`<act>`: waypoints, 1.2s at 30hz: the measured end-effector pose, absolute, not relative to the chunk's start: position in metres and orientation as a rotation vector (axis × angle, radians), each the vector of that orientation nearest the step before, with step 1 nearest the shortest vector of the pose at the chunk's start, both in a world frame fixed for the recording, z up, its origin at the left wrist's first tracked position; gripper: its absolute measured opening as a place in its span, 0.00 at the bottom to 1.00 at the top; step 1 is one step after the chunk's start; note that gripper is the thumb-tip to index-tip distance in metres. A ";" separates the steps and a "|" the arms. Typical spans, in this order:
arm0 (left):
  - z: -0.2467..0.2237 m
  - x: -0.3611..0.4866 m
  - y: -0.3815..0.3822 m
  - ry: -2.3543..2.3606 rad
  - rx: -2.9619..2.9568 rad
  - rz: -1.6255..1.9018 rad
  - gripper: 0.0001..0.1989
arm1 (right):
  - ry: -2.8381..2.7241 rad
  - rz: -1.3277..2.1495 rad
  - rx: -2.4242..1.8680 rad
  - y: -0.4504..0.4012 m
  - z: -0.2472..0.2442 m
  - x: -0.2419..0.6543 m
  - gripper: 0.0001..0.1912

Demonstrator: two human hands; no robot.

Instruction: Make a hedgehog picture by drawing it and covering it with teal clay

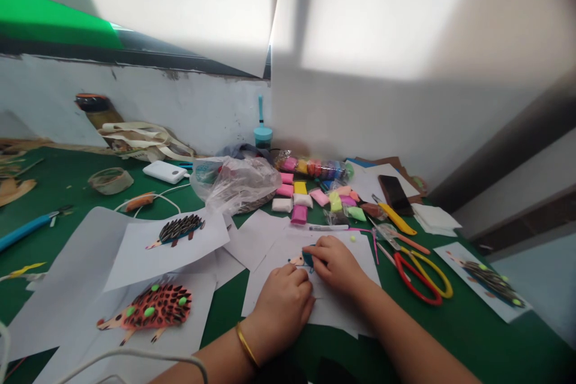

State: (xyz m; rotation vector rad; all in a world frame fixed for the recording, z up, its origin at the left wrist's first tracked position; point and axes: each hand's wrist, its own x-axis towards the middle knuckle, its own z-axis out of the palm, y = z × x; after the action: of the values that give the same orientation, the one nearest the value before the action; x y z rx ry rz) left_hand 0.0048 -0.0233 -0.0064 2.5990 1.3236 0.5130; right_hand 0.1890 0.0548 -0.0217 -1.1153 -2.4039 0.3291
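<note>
A small hedgehog figure of teal clay (308, 259) with a pale snout (297, 260) lies on a white sheet (265, 288), partly covered by my hands. My right hand (337, 261) has its index finger and thumb at the teal clay, pressed against it. Just below and left of the figure, my left hand (285, 300) rests on the sheet with fingers curled in; what they hold, if anything, is hidden. A yellow bangle (246, 345) is on the left wrist. A green clay dot (353, 239) and a white pen (328, 228) lie beyond the right hand.
Left are a spiky dark hedgehog (180, 228) and a red one (153, 309) on paper; another hedgehog card (483, 279) lies right. Scissors (418, 276), a yellow cutter (396, 218) and a phone (395, 193) lie right. Behind are clay packets (300, 213) and a plastic bag (238, 183).
</note>
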 end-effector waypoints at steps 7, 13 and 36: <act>-0.006 0.005 -0.023 1.324 2.598 0.480 0.02 | -2.393 0.307 -1.181 0.058 -0.019 0.196 0.15; -0.006 0.005 -0.023 1.322 2.595 0.471 0.03 | -2.478 0.204 -1.243 0.055 -0.021 0.192 0.15; -0.006 0.004 -0.023 1.318 2.593 0.471 0.03 | -2.470 0.259 -1.211 0.056 -0.022 0.193 0.15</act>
State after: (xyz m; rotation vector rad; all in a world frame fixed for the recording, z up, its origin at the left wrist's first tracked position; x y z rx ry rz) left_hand 0.0039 -0.0230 -0.0056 2.5927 1.3176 0.4713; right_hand 0.1931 0.0555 -0.0220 -1.2113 -2.4698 0.2589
